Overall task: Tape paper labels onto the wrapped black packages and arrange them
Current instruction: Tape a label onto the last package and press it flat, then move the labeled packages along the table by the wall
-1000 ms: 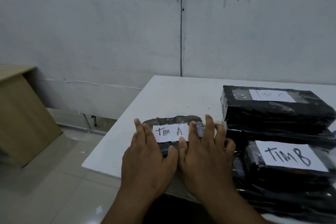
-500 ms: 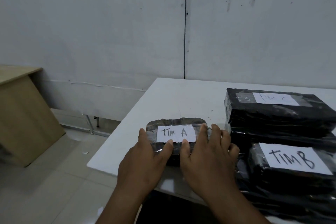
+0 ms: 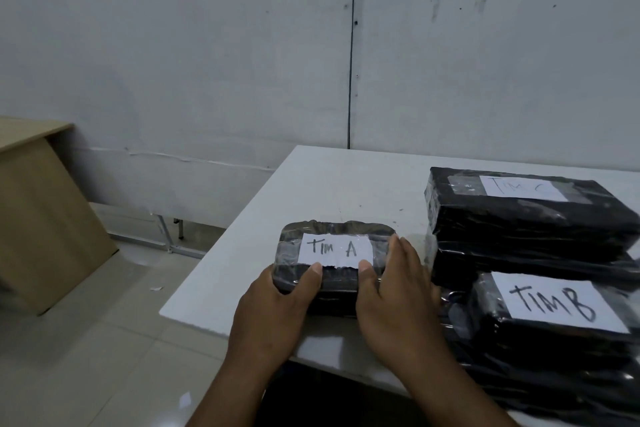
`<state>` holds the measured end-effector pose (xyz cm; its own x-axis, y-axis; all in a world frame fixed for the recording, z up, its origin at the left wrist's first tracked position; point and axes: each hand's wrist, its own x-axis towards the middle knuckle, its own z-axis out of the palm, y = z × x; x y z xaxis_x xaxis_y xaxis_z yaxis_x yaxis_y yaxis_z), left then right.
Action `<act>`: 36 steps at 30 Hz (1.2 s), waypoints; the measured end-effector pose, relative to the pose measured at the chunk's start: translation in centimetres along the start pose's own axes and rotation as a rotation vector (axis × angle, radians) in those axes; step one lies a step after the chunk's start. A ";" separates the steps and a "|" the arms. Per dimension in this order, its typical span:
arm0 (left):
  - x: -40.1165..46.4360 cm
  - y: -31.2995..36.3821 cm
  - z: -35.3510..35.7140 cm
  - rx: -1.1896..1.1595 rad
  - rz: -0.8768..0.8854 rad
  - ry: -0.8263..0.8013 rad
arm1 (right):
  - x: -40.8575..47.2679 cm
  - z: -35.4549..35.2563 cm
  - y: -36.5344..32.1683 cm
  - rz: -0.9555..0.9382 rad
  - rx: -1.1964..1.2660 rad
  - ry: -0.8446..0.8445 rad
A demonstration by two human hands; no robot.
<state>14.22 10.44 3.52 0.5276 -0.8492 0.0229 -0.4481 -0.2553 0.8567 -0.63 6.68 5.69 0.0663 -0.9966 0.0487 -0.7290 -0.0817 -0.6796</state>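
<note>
A small black wrapped package [image 3: 332, 282] lies near the front left corner of the white table [image 3: 339, 187]. Its white paper label [image 3: 335, 250] reads "TIM A" and is taped on top. My left hand [image 3: 277, 308] grips the package's near left end, thumb at the label's lower edge. My right hand [image 3: 398, 291] grips its right end, thumb on the near edge, fingers along the side. To the right, a black package labelled "TIM B" [image 3: 554, 308] sits on a stack. Behind it lies another labelled black package [image 3: 526, 215].
A wooden desk [image 3: 38, 218] stands at the left on the tiled floor [image 3: 104, 340]. A grey wall rises behind the table. Metal legs [image 3: 173, 236] show under the wall's base beside the table's left edge.
Both hands slid back from lying flat over the label to the package's near ends. The whole "TIM A" label is now uncovered.
</note>
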 end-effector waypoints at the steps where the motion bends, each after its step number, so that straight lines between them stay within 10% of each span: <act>1: 0.0 0.0 0.0 -0.029 0.007 -0.002 | 0.0 0.0 0.0 0.002 0.018 -0.002; 28: 2.0 -0.3 -0.7 -0.428 -0.246 -0.038 | 1.5 -2.5 0.7 0.070 0.342 -0.051; 36: 2.1 1.6 -2.6 -0.694 -0.058 -0.041 | 2.5 -3.1 -0.1 -0.014 0.633 0.049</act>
<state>16.46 9.45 6.30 0.5034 -0.8631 -0.0406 0.1516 0.0420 0.9875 -2.50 4.20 8.13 0.0305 -0.9960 0.0837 -0.1829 -0.0879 -0.9792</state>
